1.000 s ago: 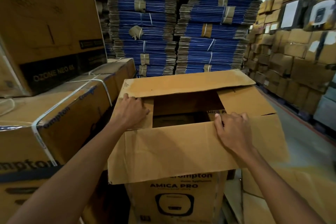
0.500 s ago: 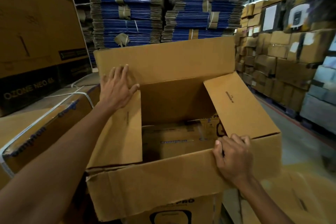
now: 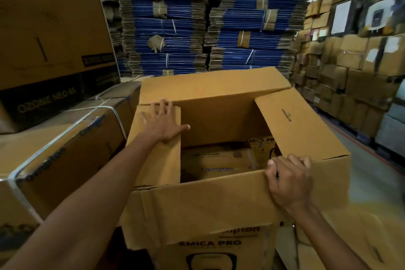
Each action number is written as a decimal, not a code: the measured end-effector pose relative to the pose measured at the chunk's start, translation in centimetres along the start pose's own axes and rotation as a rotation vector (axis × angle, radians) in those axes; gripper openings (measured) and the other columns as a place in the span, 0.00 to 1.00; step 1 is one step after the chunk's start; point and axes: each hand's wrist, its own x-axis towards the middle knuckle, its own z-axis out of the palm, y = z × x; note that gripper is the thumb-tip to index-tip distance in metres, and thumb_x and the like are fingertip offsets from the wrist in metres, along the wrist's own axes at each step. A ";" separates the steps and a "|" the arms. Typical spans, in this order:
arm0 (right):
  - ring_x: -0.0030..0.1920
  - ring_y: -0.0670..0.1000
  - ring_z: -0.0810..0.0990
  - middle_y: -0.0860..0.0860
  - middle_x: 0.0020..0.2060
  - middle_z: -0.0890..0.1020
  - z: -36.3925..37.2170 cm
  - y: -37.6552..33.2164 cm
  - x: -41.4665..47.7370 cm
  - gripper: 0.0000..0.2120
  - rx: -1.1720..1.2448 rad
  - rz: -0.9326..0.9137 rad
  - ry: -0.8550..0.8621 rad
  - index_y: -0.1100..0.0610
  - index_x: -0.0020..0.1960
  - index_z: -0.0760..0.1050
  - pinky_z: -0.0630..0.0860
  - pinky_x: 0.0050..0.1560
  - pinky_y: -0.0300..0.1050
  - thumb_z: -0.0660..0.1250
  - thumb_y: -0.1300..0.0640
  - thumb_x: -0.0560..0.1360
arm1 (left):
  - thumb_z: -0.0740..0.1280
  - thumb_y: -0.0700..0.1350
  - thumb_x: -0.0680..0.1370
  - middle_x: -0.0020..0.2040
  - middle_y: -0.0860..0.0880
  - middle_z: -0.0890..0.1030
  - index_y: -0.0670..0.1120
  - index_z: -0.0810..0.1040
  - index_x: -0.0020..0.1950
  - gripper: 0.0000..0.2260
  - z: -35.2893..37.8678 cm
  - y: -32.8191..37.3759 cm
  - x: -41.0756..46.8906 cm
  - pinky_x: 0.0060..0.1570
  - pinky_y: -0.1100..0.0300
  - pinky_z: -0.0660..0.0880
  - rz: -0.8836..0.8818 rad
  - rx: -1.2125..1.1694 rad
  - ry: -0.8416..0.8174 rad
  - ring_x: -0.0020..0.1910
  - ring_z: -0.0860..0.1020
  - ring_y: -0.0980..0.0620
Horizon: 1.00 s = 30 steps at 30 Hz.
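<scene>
1. The cardboard box (image 3: pixel 219 120) stands at the centre of the view, its flaps open.
2. The left hand (image 3: pixel 163 124), at 10 o'clock of the opening, presses flat on the left flap (image 3: pixel 157 166), fingers straight and spread, gripping nothing.
3. The right hand (image 3: pixel 289 182), at 4 o'clock, curls its fingers over the near flap (image 3: pixel 197 208), holding its edge.
4. A smaller carton (image 3: pixel 217 162) lies inside.
5. A strapped carton (image 3: pixel 54 149) sits at 9 o'clock, just beside the box.

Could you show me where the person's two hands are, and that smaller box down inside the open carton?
Left hand (image 3: pixel 164 125), head view: back of the hand.
Right hand (image 3: pixel 289 182), head view: knuckles, gripping the carton (image 3: pixel 197 204) rim.
Inner box (image 3: pixel 217 164), head view: its printed top.
</scene>
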 end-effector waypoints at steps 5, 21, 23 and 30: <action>0.32 0.55 0.72 0.53 0.30 0.79 0.8 -0.1 1.3 0.21 -0.026 0.002 -0.030 0.58 0.35 0.78 0.57 0.42 0.49 0.54 0.54 0.81 | 0.69 0.66 0.75 0.82 0.43 0.35 0.51 0.38 0.83 0.51 1.4 1.8 -4.9 0.73 0.26 0.40 -0.073 0.082 -0.189 0.80 0.35 0.34; 0.32 0.56 0.73 0.56 0.31 0.81 1.6 -0.2 2.9 0.23 -0.010 -0.003 -0.101 0.59 0.36 0.78 0.52 0.45 0.46 0.52 0.53 0.81 | 0.64 0.39 0.82 0.50 0.48 0.80 0.49 0.77 0.63 0.11 -8.4 -6.4 -15.1 0.41 0.54 0.74 -0.459 -1.289 0.420 0.47 0.78 0.51; 0.33 0.56 0.73 0.56 0.32 0.81 1.6 -0.3 3.2 0.24 0.009 0.011 -0.122 0.59 0.36 0.79 0.54 0.44 0.48 0.52 0.52 0.81 | 0.65 0.41 0.82 0.55 0.47 0.82 0.46 0.77 0.63 0.10 -5.5 -7.2 -15.5 0.46 0.53 0.78 -0.511 -1.295 0.516 0.50 0.80 0.52; 0.35 0.51 0.69 0.55 0.33 0.82 1.9 -0.3 3.8 0.25 0.039 0.051 -0.217 0.57 0.37 0.79 0.58 0.45 0.50 0.50 0.49 0.82 | 0.61 0.59 0.84 0.51 0.49 0.80 0.50 0.78 0.49 0.14 2.8 -6.0 -14.6 0.61 0.48 0.75 -0.637 -1.043 0.336 0.53 0.79 0.46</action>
